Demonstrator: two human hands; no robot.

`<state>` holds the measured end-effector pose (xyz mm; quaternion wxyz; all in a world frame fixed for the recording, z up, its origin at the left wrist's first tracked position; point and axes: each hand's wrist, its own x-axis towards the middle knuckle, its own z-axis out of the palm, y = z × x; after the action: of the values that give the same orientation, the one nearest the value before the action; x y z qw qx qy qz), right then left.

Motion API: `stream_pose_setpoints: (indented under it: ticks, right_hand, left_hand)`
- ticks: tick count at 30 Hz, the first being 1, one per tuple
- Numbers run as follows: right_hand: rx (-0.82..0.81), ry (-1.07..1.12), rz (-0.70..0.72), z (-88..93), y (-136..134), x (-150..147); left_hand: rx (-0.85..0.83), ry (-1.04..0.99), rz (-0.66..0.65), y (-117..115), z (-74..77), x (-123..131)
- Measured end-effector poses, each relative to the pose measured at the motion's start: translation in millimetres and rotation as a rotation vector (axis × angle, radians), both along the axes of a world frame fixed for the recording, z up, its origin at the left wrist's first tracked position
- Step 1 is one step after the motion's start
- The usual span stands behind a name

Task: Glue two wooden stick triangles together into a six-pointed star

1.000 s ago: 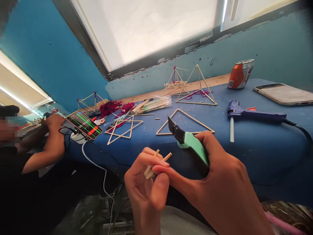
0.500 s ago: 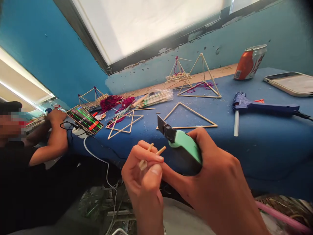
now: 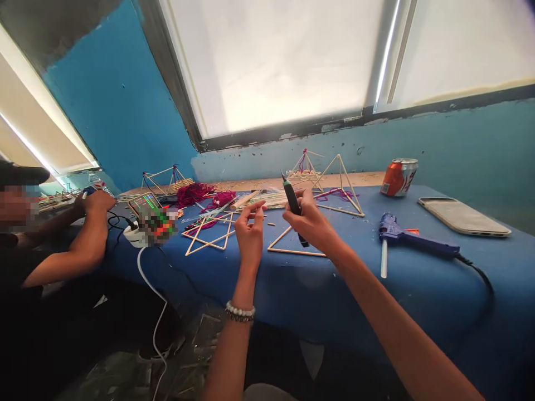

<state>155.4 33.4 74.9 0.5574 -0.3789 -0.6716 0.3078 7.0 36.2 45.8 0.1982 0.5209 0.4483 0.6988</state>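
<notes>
My right hand [image 3: 311, 224] is closed round a utility knife [image 3: 290, 196] with a dark tip, held upright over the blue table [image 3: 418, 289]. My left hand [image 3: 249, 231] is raised beside it, thumb and fingers pinched together; what they hold is too small to make out. Both arms reach out over the table's front edge. Just beneath my right hand lies a flat triangle of thin sticks [image 3: 288, 252]. A flat star-shaped stick frame [image 3: 209, 233] lies left of my left hand.
A stick pyramid [image 3: 340, 186], a blue glue gun [image 3: 403, 236] with its cord, an orange can [image 3: 399, 177] and a phone [image 3: 463, 217] are on the right. A bundle of sticks [image 3: 261, 197] and red yarn [image 3: 196, 194] lie behind. Another person's hand [image 3: 96, 201] rests at the left near a phone [image 3: 152, 217].
Both my hands have moved away from my body and up over the table. The knife now points upward. The view has tilted up toward the window.
</notes>
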Motion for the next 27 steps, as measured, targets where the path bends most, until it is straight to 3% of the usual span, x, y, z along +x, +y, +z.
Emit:
stream_pose_setpoints:
  ticks: [3, 7, 14, 20, 27]
  right_hand:
    - [-0.139, 0.195, 0.259, -2.6, 21.2, -5.1]
    - [-0.135, 0.305, 0.364, -5.9, 24.9, -12.6]
    - [-0.280, 0.099, 0.326, -13.3, 10.9, -8.8]
    - [-0.147, 0.068, 0.423, -22.0, 18.6, -11.6]
    - [-0.117, 0.200, 0.342, -28.4, 28.4, -13.7]
  left_hand:
    - [0.006, 0.013, 0.002, 19.9, -6.2, -5.8]
    - [-0.001, -0.124, -0.059, 28.1, -12.9, -12.7]
    - [-0.018, -0.194, -0.115, 25.6, -14.8, -13.2]
    - [-0.044, -0.242, -0.151, 25.5, -16.0, -11.7]
    - [-0.068, -0.205, -0.154, 23.0, -15.8, -11.2]
